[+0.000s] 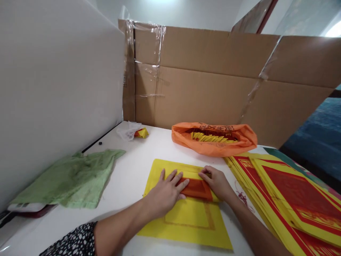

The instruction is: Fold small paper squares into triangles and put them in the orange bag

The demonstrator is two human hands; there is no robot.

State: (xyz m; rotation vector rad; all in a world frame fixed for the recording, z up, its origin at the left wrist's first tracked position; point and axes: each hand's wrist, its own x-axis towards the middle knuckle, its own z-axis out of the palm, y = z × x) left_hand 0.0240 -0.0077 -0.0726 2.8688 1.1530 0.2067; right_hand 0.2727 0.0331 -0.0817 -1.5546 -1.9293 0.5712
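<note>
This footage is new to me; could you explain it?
No machine here, just a person's bare left hand and right hand. The one picture comes from a camera worn on the head, looking forward and down. On the white table lie a green cloth, an orange bag holding yellow pieces and, at the right, red-and-yellow sheets. The left hand is spread on the folded part of a yellow sheet; the right hand's fingertips touch the fold's right end; whether they pinch is unclear.
</note>
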